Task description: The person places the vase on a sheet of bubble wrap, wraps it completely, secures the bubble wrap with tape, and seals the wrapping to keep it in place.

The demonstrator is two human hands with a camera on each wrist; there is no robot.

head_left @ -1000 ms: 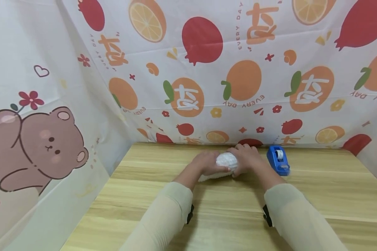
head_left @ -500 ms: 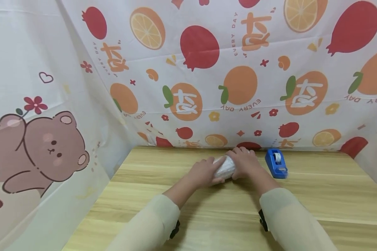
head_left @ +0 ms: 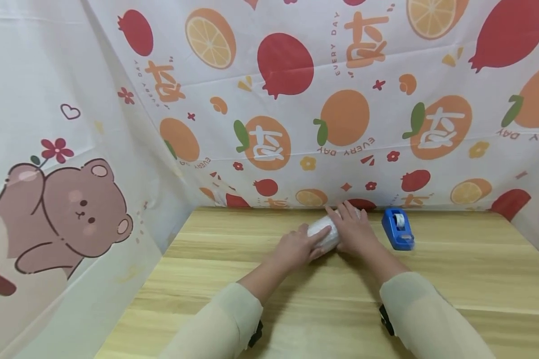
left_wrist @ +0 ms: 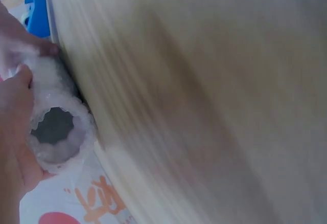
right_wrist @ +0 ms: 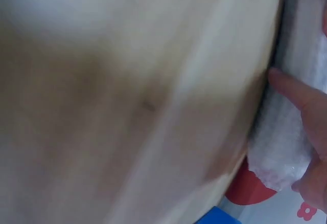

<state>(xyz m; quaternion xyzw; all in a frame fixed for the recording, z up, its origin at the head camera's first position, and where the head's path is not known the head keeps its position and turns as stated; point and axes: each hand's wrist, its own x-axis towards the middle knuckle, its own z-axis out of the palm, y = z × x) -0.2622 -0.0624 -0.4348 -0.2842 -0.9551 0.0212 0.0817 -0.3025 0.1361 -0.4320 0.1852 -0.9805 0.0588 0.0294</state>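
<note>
A roll of bubble wrap (head_left: pixel 330 242) lies slantwise on the table's far part, its far end toward the back right. My left hand (head_left: pixel 295 248) holds its near end, thumb laid along the top. Around the farther part curls my right hand (head_left: pixel 351 228), fingers spread over the top. In the left wrist view the near end of the roll (left_wrist: pixel 84 127) shows a round opening, with something dark grey inside that I cannot identify. The right wrist view shows the wrap's other end (right_wrist: pixel 278 168) folded or loosely closed, with the right thumb (right_wrist: pixel 291 86) on its side.
A blue tape dispenser (head_left: pixel 398 230) with a roll of tape stands right of the right hand. Behind the table's back edge hangs a fruit-print cloth (head_left: pixel 346 119); a bear-print cloth (head_left: pixel 78 214) hangs on the left. The wooden table (head_left: pixel 323 319) extends toward me.
The roll has turned, its far end swinging toward the back right, and the loose wrap visible at its lower left is gone from sight. My right hand has shifted along it.
</note>
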